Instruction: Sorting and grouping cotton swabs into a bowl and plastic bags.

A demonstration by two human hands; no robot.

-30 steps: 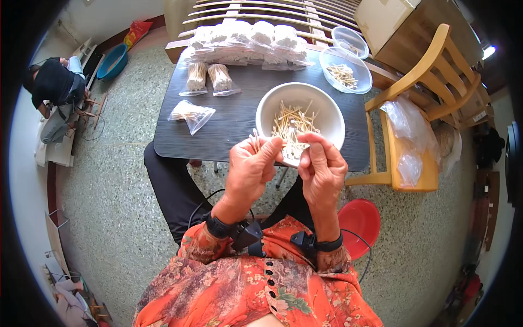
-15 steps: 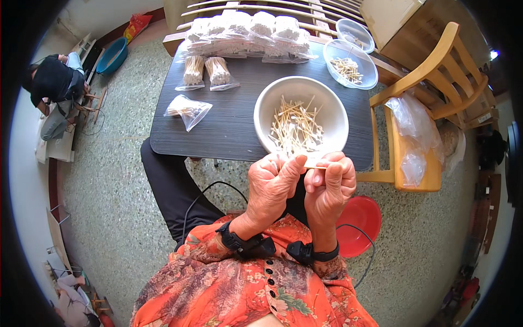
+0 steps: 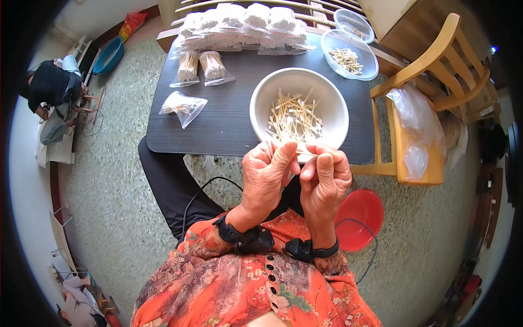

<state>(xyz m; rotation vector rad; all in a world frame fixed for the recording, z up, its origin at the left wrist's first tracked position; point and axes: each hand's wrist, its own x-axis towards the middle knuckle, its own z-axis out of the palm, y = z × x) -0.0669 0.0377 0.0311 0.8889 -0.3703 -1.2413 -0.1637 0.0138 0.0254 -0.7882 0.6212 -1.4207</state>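
Handwork seems at the single-piece stage: left hand (image 3: pixel 263 177) and right hand (image 3: pixel 325 184), thumbs closed against fingers, pinch what is probably one thin cotton swab (image 3: pixel 306 153) between them, by the pale bowl's (image 3: pixel 341 117) six o'clock rim. The next move calls for a light, level hold.

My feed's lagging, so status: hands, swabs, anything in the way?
Left hand and right hand pinching a thin stick between them. Loose cotton swabs in the pale bowl just beyond. Hands partly hide its near rim.
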